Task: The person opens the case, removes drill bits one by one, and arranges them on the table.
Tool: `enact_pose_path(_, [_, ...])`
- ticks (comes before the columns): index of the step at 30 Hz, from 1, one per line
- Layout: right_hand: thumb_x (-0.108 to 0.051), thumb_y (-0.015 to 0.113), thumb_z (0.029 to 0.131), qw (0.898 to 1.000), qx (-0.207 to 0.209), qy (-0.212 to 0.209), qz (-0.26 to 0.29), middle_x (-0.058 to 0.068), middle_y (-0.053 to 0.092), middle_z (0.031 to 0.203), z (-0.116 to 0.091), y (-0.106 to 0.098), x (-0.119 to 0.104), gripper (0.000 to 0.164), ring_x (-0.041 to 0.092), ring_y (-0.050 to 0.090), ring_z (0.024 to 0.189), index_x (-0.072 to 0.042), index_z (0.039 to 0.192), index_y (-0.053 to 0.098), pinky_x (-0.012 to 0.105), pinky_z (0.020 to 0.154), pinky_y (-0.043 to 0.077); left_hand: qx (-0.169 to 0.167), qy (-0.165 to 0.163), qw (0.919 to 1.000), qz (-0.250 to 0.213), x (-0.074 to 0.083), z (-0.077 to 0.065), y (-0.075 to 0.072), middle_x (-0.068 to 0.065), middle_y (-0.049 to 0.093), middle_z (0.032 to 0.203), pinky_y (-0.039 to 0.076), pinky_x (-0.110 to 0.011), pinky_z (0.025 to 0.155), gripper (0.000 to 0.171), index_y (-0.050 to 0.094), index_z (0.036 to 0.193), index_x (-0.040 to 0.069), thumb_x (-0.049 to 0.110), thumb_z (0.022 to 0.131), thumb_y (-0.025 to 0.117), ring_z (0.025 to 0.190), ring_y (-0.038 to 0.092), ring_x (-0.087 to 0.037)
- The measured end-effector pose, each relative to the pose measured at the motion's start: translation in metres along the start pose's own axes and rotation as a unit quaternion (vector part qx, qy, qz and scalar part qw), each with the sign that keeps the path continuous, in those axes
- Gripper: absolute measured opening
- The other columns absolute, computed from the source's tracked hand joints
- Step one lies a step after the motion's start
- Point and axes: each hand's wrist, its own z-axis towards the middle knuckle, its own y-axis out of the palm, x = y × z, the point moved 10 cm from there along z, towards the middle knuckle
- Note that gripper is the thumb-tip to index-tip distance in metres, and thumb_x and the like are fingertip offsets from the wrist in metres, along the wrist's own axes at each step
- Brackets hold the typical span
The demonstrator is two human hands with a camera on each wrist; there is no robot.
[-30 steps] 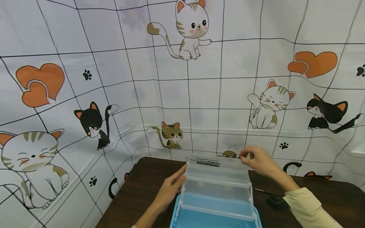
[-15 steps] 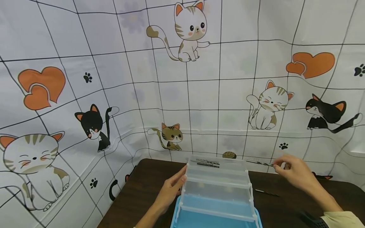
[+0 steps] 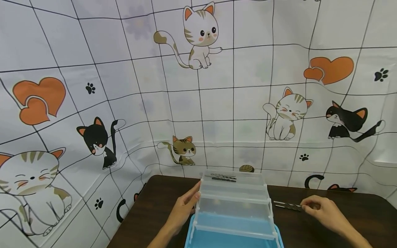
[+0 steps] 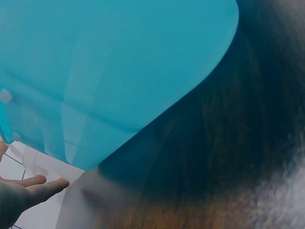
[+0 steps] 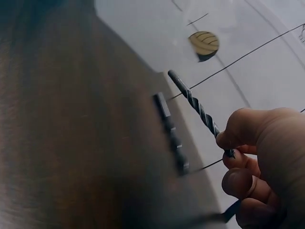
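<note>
Over the dark table (image 5: 71, 119), right wrist view: right hand (image 5: 271, 162) pinches a drill bit (image 5: 198, 107) between thumb and fingertip near the fluted, pointed end, shank pointing away from the hand. Likely light and fully stiff, not fragile in plain handling; smooth metal may roll or slip in so small a pinch, and flute edges are probably sharp, so the plain shank looks the better hold. Looks: slim, dark grey, twisted flutes with bright glints, blunt shank end. A second bit (image 5: 172, 136), blurred, lies just beside it, shank the same way round.

Head view: held bit is right of the blue case (image 3: 229, 241), near the second bit and roughly parallel; can't tell the gap. More dark bits (image 3: 224, 177) lie together in the far clear tray (image 3: 251, 177). Left hand (image 3: 183, 206) at the trays' left side, fingers against the edge.

Left wrist view: left fingers extended, not wrapped round anything; blue case fills most, no bit seen.
</note>
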Motion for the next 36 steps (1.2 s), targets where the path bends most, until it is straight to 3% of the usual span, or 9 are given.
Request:
enact_pose_path(5, [-0.022,0.078,0.093,1.000,-0.007,0.024,0.016,-0.002,0.070,0.097,-0.004,0.014,0.012,0.010,0.010,0.055,0.071,-0.015,0.100,0.075,0.028,0.059,0.048,-0.001,0.007,1.0000,0.002,0.004,-0.001,0.000,0.002,0.027,0.164,0.042,-0.066,0.101,0.050,0.039,0.158,0.036,0.038,0.109,0.050,0.144,0.031,-0.043])
enact_pose_path(16, [-0.025,0.076,0.095,0.998,-0.030,0.049,0.012,0.002,0.070,0.101,-0.006,0.020,0.025,0.015,0.013,0.053,0.068,-0.013,0.103,0.075,0.029,0.058,0.046,0.003,0.017,0.9998,0.008,0.010,0.000,-0.004,0.004,0.028,0.163,0.043,-0.064,0.101,0.049,0.040,0.158,0.037,0.037,0.110,0.050,0.144,0.032,-0.041])
enact_pose_path(25, [-0.014,0.078,0.090,0.999,-0.016,0.050,-0.008,0.000,0.064,0.097,-0.013,0.026,0.032,0.008,0.011,0.047,0.059,-0.014,0.097,0.076,0.028,0.052,0.041,-0.002,0.008,0.9999,0.008,0.004,-0.002,-0.001,0.004,0.026,0.164,0.041,-0.067,0.101,0.050,0.038,0.159,0.036,0.038,0.110,0.048,0.145,0.028,-0.044])
enact_pose_path(36, [-0.019,0.078,0.090,0.997,-0.020,0.072,-0.013,0.002,0.062,0.097,-0.015,0.025,0.038,0.012,0.012,0.046,0.059,-0.011,0.099,0.075,0.028,0.052,0.040,-0.006,0.015,0.9999,0.002,0.002,-0.003,0.001,0.003,0.028,0.163,0.043,-0.065,0.101,0.049,0.038,0.159,0.035,0.035,0.111,0.047,0.144,0.032,-0.042])
